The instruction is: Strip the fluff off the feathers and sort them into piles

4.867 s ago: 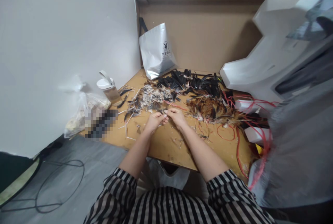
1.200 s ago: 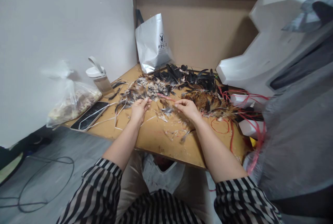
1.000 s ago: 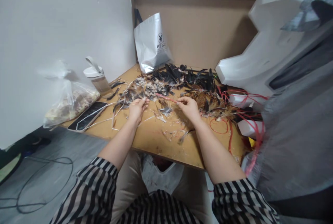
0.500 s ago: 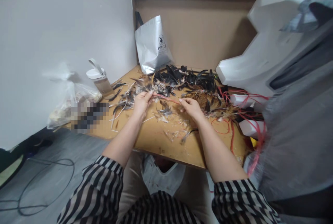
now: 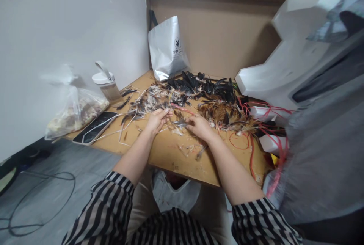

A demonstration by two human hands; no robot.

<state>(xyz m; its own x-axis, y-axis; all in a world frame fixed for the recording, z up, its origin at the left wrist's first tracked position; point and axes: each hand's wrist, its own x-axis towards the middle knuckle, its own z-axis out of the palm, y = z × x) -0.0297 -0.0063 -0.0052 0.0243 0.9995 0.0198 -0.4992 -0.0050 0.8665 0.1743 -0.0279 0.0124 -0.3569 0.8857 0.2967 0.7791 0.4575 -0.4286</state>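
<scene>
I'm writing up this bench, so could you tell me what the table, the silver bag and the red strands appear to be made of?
Table: looks like bare board, perhaps plywood or fibreboard; matt tan, scuffed, raw edge.
Silver bag: seems glossy coated paper or plastic film; it shines, creases sharply and carries a printed logo.
Red strands: probably thin plastic cord or string; smooth, loosely looping. Too fine to settle.

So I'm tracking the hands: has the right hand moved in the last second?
Yes. The right hand has come down and toward the left hand, away from the brown feather pile.
</scene>
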